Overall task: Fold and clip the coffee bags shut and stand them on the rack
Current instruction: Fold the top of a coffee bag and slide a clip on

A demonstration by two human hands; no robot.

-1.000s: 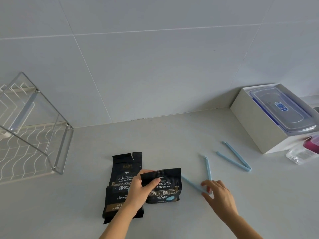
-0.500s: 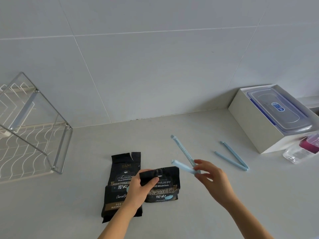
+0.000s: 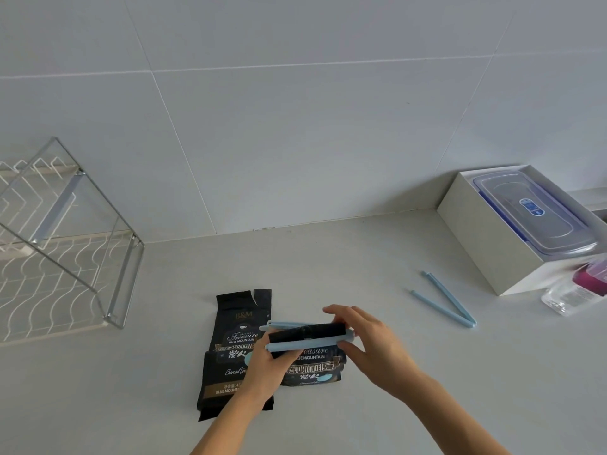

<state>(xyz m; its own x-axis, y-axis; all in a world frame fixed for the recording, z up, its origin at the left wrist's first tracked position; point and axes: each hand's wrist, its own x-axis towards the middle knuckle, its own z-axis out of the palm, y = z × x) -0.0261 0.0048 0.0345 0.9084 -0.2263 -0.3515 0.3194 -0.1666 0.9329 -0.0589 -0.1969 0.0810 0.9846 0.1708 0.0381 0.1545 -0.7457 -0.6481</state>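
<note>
Two black coffee bags lie on the counter. The left coffee bag [image 3: 235, 326] lies flat with its top torn open. The right coffee bag [image 3: 315, 366] has its top folded over, and a light blue sealing clip [image 3: 295, 344] straddles the fold, one arm above and one below. My left hand [image 3: 266, 372] presses on the bag and the clip's lower arm. My right hand [image 3: 371, 346] grips the clip's hinged end at the bag's right edge. A second blue clip [image 3: 443, 300] lies open on the counter to the right.
A wire dish rack [image 3: 65, 257] stands at the left against the tiled wall. At the right sits a white box [image 3: 473, 238] holding a clear lidded container [image 3: 532, 215]. A small clear bottle with a pink cap [image 3: 574, 290] lies in front of the box.
My right hand picked the blue clip off the counter, carried it left and slid it over the folded top of the right bag. My left hand stayed on that bag.
</note>
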